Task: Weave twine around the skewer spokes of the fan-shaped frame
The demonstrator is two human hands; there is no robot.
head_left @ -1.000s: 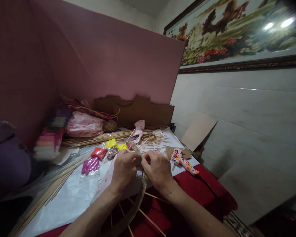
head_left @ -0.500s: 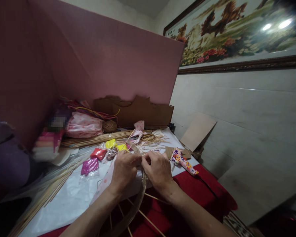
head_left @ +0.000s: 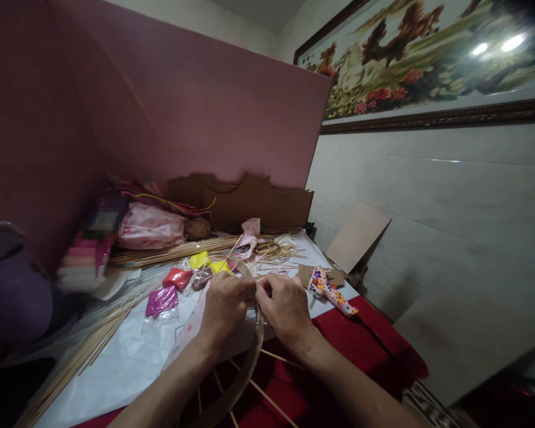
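Note:
A round woven ring of thin straw-coloured strands stands between my forearms, its lower part curving toward me. Thin wooden sticks poke out from it on several sides. My left hand is closed on the ring's upper part, fingers bent and pinching. Just right of it, my right hand also pinches at the ring, its fingertips almost meeting the left ones. What lies between the fingertips is too small to make out.
A flower-patterned glue gun lies right, by a cardboard piece. Left are coloured packets in clear wrap and long bundled sticks. Behind are a twine ball, pink dotted cloth and torn cardboard. Red cloth covers the front right.
Almost nothing differs. Both hands stay pinched at the same place on the woven ring, and the view has shifted very slightly.

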